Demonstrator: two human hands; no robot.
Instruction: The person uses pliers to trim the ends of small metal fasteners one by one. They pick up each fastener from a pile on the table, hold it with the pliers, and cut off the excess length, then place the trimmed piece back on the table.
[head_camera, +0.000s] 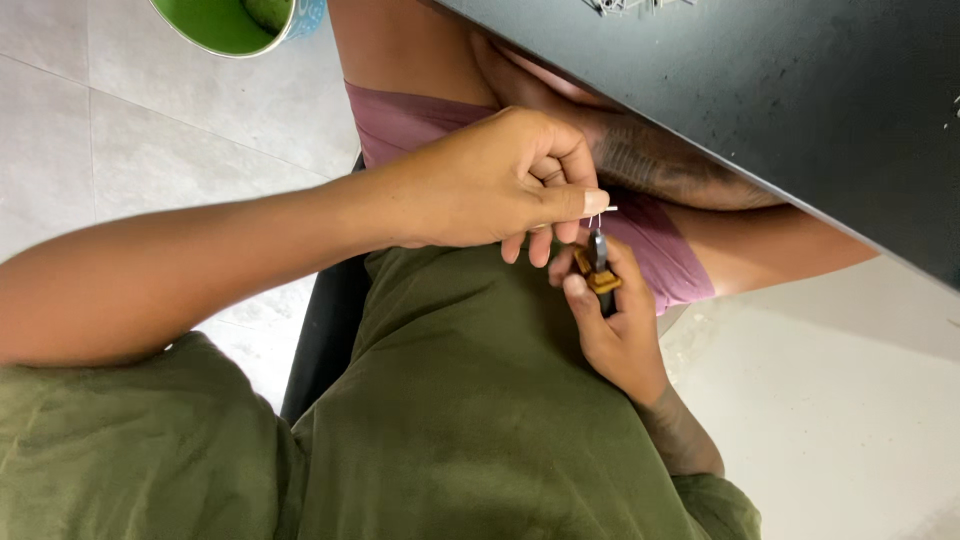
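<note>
My left hand (500, 180) reaches in from the left over my lap and pinches a thin, short, pale wire piece (607, 210) between thumb and forefinger. Just below it, my right hand (618, 325) grips a small pair of pliers (599, 265) with yellow-brown handles and a dark nose. The nose points up and meets the wire piece at my left fingertips. Both hands are held close together above my olive green shirt, under the edge of a black table (800, 90).
Several small metal pieces (640, 5) lie on the black table at the top edge. A green bucket (235, 22) stands on the pale tiled floor at the top left. A black chair edge (325, 330) shows beside my lap.
</note>
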